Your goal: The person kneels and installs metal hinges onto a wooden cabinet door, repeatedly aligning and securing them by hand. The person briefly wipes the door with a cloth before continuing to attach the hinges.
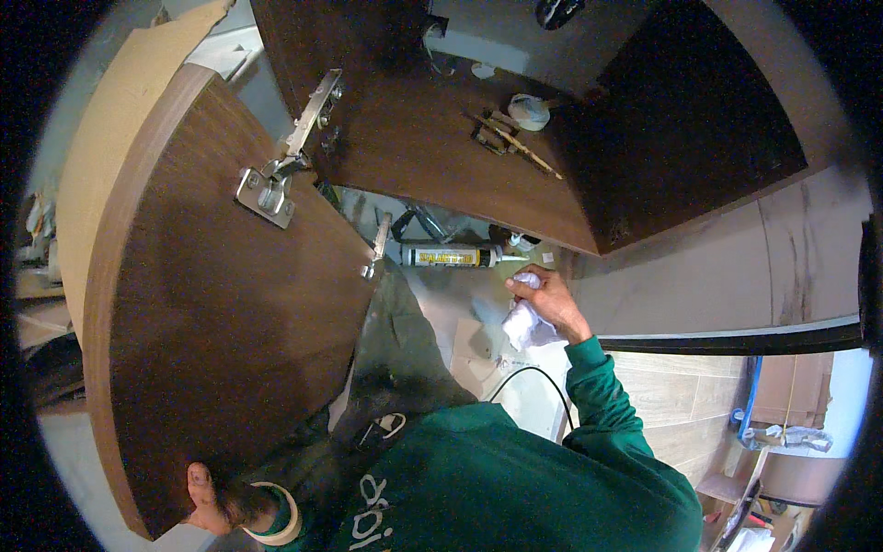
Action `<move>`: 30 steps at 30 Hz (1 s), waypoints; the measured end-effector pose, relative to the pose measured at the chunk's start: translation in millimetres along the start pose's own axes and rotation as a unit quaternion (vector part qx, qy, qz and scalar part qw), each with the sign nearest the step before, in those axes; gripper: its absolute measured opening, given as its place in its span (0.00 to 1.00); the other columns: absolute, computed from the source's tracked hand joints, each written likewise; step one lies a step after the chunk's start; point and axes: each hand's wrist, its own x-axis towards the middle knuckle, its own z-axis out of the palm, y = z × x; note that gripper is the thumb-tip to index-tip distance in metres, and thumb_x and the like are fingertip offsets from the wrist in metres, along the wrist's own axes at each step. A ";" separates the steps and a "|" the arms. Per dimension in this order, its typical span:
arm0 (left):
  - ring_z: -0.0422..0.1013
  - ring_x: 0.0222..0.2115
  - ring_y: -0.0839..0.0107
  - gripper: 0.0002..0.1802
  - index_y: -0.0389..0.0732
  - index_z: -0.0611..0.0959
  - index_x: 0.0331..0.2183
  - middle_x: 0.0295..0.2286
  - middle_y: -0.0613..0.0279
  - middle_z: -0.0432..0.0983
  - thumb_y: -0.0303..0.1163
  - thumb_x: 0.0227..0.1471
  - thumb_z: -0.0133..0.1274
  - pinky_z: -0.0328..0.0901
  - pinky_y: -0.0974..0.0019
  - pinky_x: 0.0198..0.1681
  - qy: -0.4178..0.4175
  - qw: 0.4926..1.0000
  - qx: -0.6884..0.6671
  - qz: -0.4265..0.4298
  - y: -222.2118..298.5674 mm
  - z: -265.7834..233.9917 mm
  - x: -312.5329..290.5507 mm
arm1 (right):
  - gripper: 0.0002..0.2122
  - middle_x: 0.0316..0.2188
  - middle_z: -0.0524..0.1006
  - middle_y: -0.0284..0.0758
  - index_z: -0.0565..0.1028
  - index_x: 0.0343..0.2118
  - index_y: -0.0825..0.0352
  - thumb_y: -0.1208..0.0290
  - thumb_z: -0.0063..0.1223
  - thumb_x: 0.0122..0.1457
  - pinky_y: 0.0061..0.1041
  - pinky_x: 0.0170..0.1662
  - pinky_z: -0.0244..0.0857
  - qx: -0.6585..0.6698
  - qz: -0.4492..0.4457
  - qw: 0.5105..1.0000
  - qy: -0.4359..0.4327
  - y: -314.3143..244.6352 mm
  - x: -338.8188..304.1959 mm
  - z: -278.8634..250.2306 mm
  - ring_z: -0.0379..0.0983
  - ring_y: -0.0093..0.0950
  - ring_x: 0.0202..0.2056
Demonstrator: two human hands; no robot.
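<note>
Right hand (552,304) is right of centre in the frame, green sleeve (598,391) rising from below, elbow bent, wrist angled up-left; thumb and fingers are closed around a crumpled white cloth or tissue (526,324), most of it hanging below the fist. Left hand (210,508) is at the lower left by the bottom edge of a dark brown wood-grain cabinet door (239,340), thumb pointing up against the door face; a beige ring-shaped band (292,515) circles that wrist. Left fingers are hidden, so can't tell if that hand is clenched on the door or just resting. Part of the cloth is covered by the right fingers; can't confirm paper vs fabric. Black-and-white sealant cartridge with yellow lettering (451,256) lies near centre, nozzle pointing right, just above the right hand. Dark items behind it are hard to make out; fisheye rim cuts off the left and right edges. Upper centre to right: open dark brown cabinet box (432,152), with a thin wooden stick (524,149) and a crumpled whitish lump (529,112) on its panel; far interior too dark to read. Silver metal hinge (276,189) on the door, upper left, beside tan cardboard (110,138). Wood-look plank floor (685,396) at lower right, clutter at the corner beyond.
</note>
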 end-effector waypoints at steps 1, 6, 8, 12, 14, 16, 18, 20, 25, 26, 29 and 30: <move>0.65 0.47 0.59 0.26 0.36 0.72 0.49 0.46 0.51 0.69 0.32 0.48 0.54 0.57 0.54 0.54 0.008 1.000 -0.003 0.004 2.3 4.7 -1.7 | 0.13 0.22 0.75 0.32 0.75 0.34 0.68 0.64 0.60 0.52 0.21 0.28 0.63 -0.003 0.011 1.000 -0.009 -0.2 2.0 2.3 0.69 0.20 0.24; 0.65 0.47 0.58 0.26 0.36 0.71 0.49 0.46 0.51 0.69 0.32 0.47 0.55 0.57 0.54 0.54 0.059 0.997 -0.032 0.033 13.8 29.0 -12.5 | 0.14 0.25 0.74 0.35 0.73 0.38 0.71 0.68 0.38 0.56 0.21 0.29 0.65 0.106 -0.076 0.989 -0.070 -28.7 -1.8 -3.2 0.70 0.23 0.24; 0.65 0.47 0.58 0.27 0.36 0.71 0.50 0.46 0.51 0.69 0.32 0.47 0.55 0.57 0.54 0.54 0.084 0.995 -0.042 0.045 18.6 32.8 -16.3 | 0.14 0.25 0.75 0.35 0.73 0.38 0.71 0.68 0.39 0.56 0.21 0.29 0.65 0.018 -0.198 0.978 -0.064 -51.5 -5.0 -10.8 0.70 0.23 0.25; 0.65 0.47 0.57 0.27 0.35 0.71 0.50 0.47 0.51 0.69 0.31 0.46 0.55 0.57 0.54 0.54 0.140 0.986 -0.046 0.075 29.0 23.0 -20.5 | 0.12 0.26 0.76 0.35 0.74 0.37 0.71 0.70 0.42 0.58 0.21 0.32 0.66 0.141 -0.107 0.982 -0.062 -97.8 -15.5 -23.7 0.72 0.25 0.27; 0.65 0.47 0.57 0.27 0.35 0.71 0.50 0.47 0.50 0.69 0.31 0.46 0.55 0.57 0.53 0.54 0.174 0.980 -0.036 0.086 35.6 8.9 -20.2 | 0.12 0.25 0.76 0.36 0.73 0.39 0.71 0.69 0.42 0.58 0.21 0.31 0.66 0.166 -0.135 0.975 -0.057 -114.8 -14.6 -20.6 0.73 0.25 0.25; 0.65 0.47 0.57 0.28 0.35 0.71 0.50 0.47 0.50 0.69 0.31 0.46 0.55 0.57 0.53 0.54 0.210 0.973 -0.016 0.090 43.9 -11.4 -19.4 | 0.12 0.26 0.76 0.36 0.73 0.39 0.71 0.69 0.43 0.58 0.21 0.31 0.66 0.164 -0.125 0.977 -0.062 -123.8 -13.7 -16.3 0.73 0.25 0.26; 0.65 0.47 0.56 0.28 0.35 0.71 0.50 0.47 0.50 0.69 0.31 0.46 0.55 0.57 0.53 0.54 0.246 0.965 0.009 0.093 53.7 -36.1 -20.4 | 0.12 0.26 0.77 0.36 0.74 0.40 0.70 0.69 0.43 0.58 0.20 0.31 0.66 0.142 -0.115 0.981 -0.066 -125.7 -12.0 -11.5 0.72 0.24 0.26; 0.65 0.47 0.56 0.28 0.35 0.70 0.50 0.47 0.50 0.69 0.31 0.45 0.55 0.57 0.53 0.54 0.280 0.955 0.035 0.095 63.4 -61.5 -22.6 | 0.12 0.26 0.77 0.35 0.74 0.40 0.70 0.69 0.44 0.58 0.20 0.31 0.65 0.130 -0.114 0.981 -0.084 -122.1 -9.2 -5.5 0.72 0.23 0.27; 0.65 0.47 0.56 0.29 0.35 0.70 0.50 0.47 0.49 0.69 0.31 0.45 0.56 0.57 0.52 0.54 0.339 0.932 0.084 0.095 78.3 -109.2 -30.0 | 0.13 0.29 0.78 0.34 0.76 0.40 0.68 0.67 0.45 0.58 0.23 0.36 0.65 -0.005 -0.157 0.982 -0.101 -106.8 9.9 20.1 0.72 0.24 0.30; 0.65 0.47 0.55 0.29 0.35 0.70 0.50 0.47 0.49 0.69 0.30 0.45 0.56 0.57 0.52 0.54 0.343 0.930 0.087 0.095 79.4 -114.4 -31.8 | 0.12 0.31 0.79 0.35 0.77 0.40 0.67 0.66 0.46 0.58 0.25 0.40 0.65 -0.040 -0.150 0.982 -0.111 -103.3 13.3 24.8 0.73 0.26 0.33; 0.65 0.47 0.55 0.29 0.35 0.70 0.50 0.47 0.49 0.69 0.30 0.44 0.56 0.56 0.52 0.54 0.363 0.922 0.099 0.095 80.1 -123.5 -35.2 | 0.13 0.32 0.79 0.38 0.77 0.40 0.65 0.66 0.47 0.57 0.26 0.42 0.65 -0.114 -0.177 0.971 -0.115 -92.4 21.6 44.1 0.74 0.29 0.35; 0.65 0.47 0.55 0.30 0.35 0.70 0.50 0.47 0.49 0.68 0.30 0.44 0.56 0.56 0.52 0.54 0.363 0.922 0.101 0.094 80.5 -125.8 -37.1 | 0.13 0.35 0.79 0.40 0.77 0.40 0.64 0.65 0.47 0.57 0.29 0.43 0.65 -0.103 -0.159 0.973 -0.132 -88.9 22.0 47.8 0.75 0.34 0.37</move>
